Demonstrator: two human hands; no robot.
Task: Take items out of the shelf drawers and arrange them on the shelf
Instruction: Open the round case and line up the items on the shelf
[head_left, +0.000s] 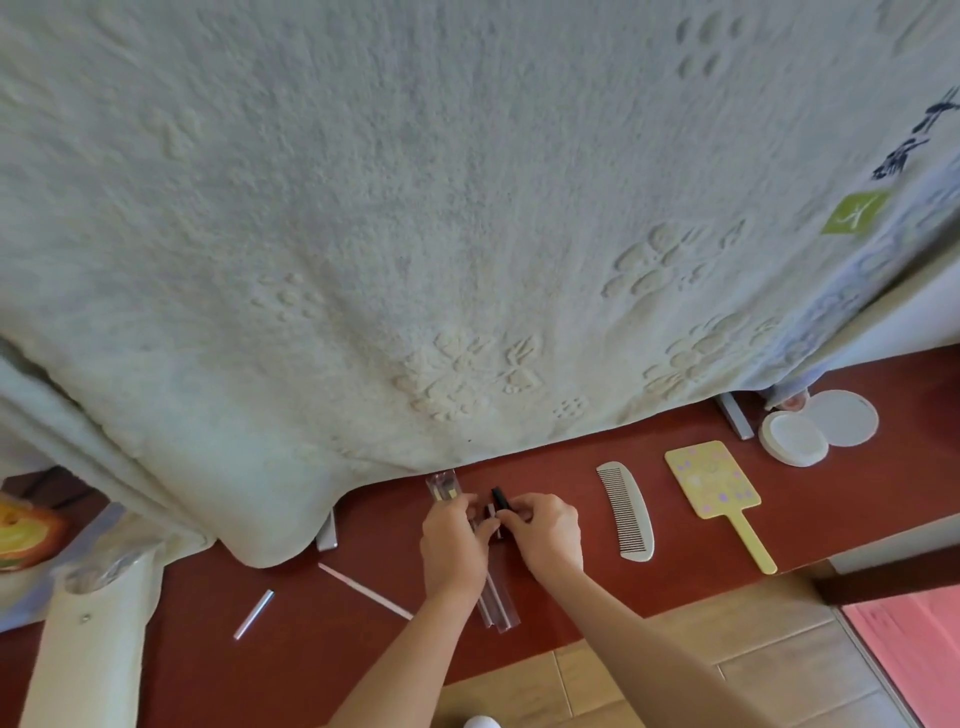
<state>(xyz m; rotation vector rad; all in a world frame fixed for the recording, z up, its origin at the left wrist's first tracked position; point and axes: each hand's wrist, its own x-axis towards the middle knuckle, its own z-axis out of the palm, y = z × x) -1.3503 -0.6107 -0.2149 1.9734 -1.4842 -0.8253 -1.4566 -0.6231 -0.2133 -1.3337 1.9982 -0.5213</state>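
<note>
Head view looks steeply down on a red-brown shelf, with a big cream terry towel with raised flower patterns hanging over most of what stands behind it. Both of the person's hands meet at the middle of the shelf, just below the towel's hem. The left hand has its fingers curled round a long clear plastic sleeve. The sleeve lies on the shelf, runs under the wrist and pokes out beyond the fingers towards the towel. The right hand is touching the left, and its fingertips pinch a small black stick that points up and away from the person. Whether that stick is partly inside the sleeve I cannot tell. Off to the right on the shelf, laid out in a row and apart from one another, are a white plastic comb, a pale yellow hand mirror with pastel dots and a round white compact with its round white lid just beside it. To the left of the hands lie a thin pale strip and a short clear stick. Beige floor tiles show below the shelf's near edge.
</note>
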